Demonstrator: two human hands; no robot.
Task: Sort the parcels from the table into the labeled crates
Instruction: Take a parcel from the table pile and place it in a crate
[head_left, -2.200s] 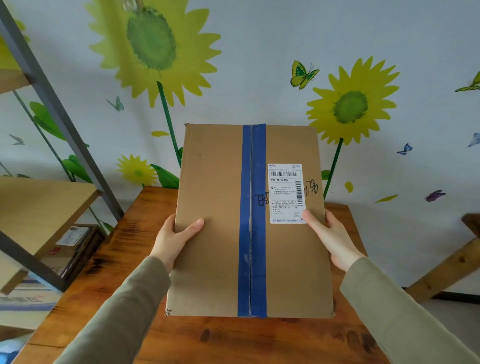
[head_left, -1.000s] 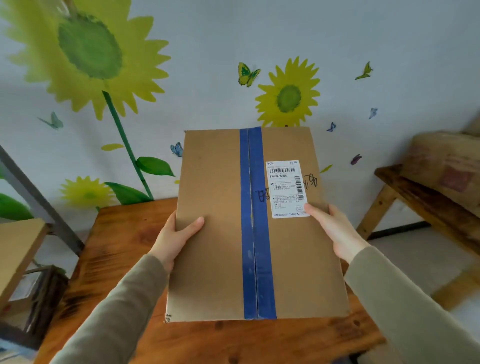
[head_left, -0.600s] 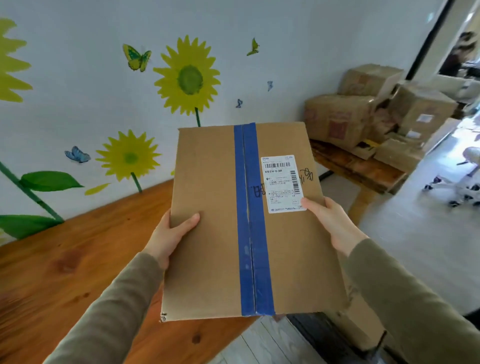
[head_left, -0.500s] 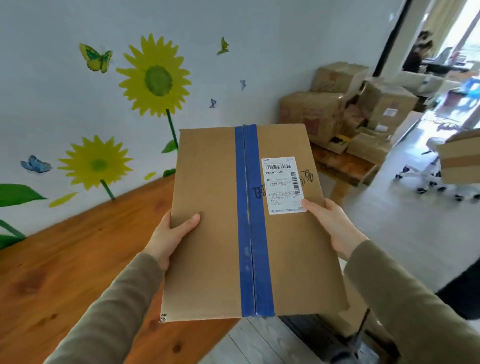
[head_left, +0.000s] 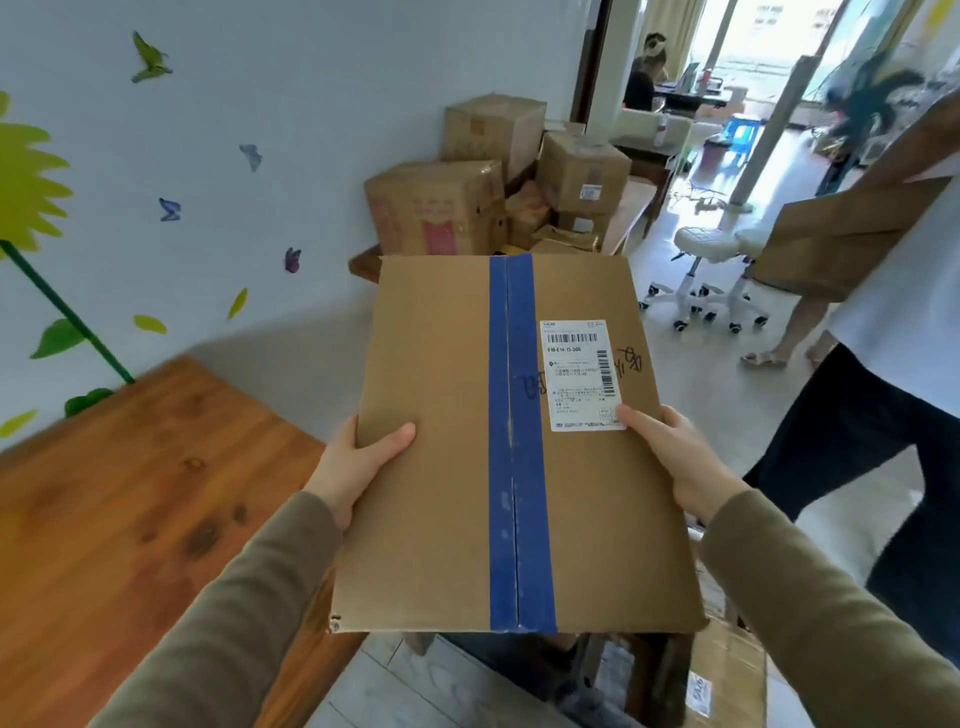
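A flat brown cardboard parcel (head_left: 447, 467) with a blue tape stripe down its middle and a white shipping label (head_left: 579, 374) is held up in front of me, off the table. My left hand (head_left: 358, 462) grips its left edge, thumb on top. My right hand (head_left: 675, 462) grips the right edge, thumb beside the label. Dark crate parts (head_left: 623, 670) show just below the parcel, mostly hidden by it. I cannot read any crate label.
The wooden table (head_left: 130, 519) lies at the lower left. Stacked cardboard boxes (head_left: 441, 208) sit on a bench along the wall. A person (head_left: 893, 415) carrying a brown box (head_left: 841, 244) stands close on the right. White stools (head_left: 711, 270) stand behind.
My view has swung right, away from the table and the sunflower wall, with the parcel carried along. The stacked boxes, the doorway and a person with a box have come into view.
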